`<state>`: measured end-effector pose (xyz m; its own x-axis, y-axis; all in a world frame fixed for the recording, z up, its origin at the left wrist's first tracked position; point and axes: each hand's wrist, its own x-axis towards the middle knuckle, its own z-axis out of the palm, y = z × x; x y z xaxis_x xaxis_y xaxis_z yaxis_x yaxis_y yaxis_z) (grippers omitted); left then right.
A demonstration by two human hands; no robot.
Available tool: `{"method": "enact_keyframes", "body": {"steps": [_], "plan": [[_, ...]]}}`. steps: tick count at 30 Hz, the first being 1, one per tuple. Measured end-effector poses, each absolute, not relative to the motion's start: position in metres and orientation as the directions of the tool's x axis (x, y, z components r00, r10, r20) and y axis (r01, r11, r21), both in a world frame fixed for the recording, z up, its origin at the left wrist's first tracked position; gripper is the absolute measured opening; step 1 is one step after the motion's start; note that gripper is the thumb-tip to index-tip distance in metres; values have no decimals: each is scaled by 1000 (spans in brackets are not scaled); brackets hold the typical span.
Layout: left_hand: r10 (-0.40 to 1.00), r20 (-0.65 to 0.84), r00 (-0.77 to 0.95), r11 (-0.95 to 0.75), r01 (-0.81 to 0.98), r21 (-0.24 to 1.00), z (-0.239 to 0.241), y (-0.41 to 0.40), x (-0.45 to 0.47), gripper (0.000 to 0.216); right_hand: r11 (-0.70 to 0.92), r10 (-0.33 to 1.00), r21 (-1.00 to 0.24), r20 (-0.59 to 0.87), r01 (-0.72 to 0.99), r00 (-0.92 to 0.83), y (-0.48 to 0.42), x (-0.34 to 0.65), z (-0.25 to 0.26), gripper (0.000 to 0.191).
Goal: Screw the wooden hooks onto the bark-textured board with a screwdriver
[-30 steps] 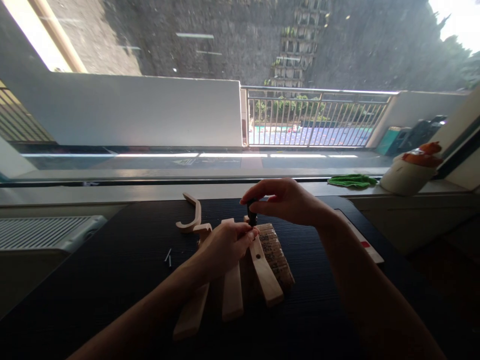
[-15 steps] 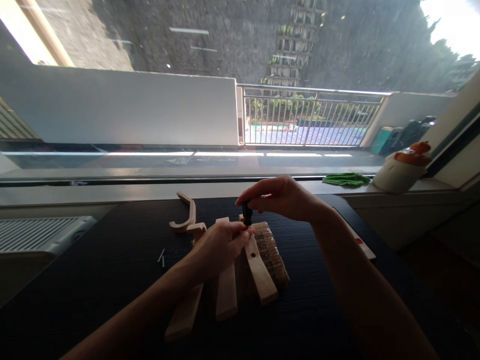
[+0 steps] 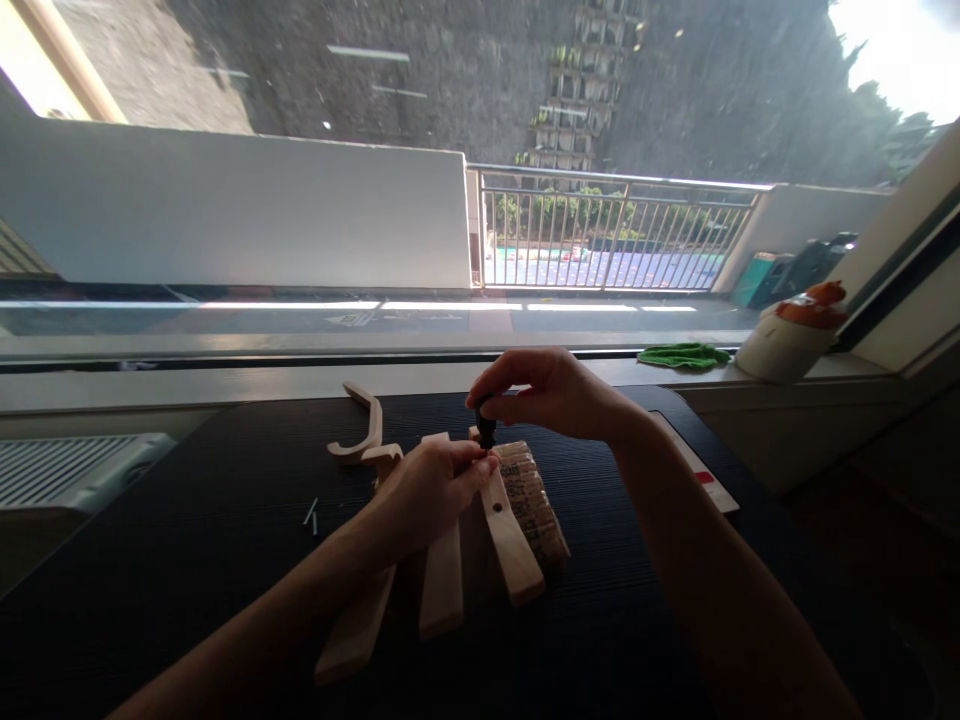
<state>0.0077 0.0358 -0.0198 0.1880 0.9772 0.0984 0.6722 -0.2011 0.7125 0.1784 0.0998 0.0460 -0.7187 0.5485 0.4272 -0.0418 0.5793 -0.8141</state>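
My right hand (image 3: 551, 393) is closed around a short black screwdriver (image 3: 486, 428), held upright with its tip down. Right below that tip, the fingertips of my left hand (image 3: 439, 485) pinch together at the upper end of a pale wooden bar (image 3: 514, 545) with a dark hole in it. Whatever sits between those fingertips is too small to make out. The bar leans against a corrugated cardboard piece (image 3: 536, 505). Under and beside my left wrist lie a second wooden bar (image 3: 442, 590) and a third bar (image 3: 356, 630), partly covered by my forearm.
A curved wooden hook piece (image 3: 367, 425) lies at the back left of the dark table (image 3: 247, 520), with two screws (image 3: 312, 515) nearer me. A white card with a red mark (image 3: 697, 465) lies right. On the windowsill are a green cloth (image 3: 682, 356) and a white pot (image 3: 784, 345).
The whole scene has shifted slightly left as my head turned. Both hands keep nearly the same place at the bar, with the right fingers slightly turned on the screwdriver.
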Motion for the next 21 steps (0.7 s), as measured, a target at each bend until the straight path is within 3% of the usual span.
{"method": "enact_keyframes", "body": {"steps": [9, 21], "plan": [[974, 81, 211, -208, 699, 684, -16, 34, 7, 38, 439, 423, -881, 377, -178, -824, 100, 181, 46, 28], [974, 89, 207, -211, 699, 683, -17, 35, 7, 39, 442, 499, -884, 381, -150, -778, 103, 180, 42, 23]]}}
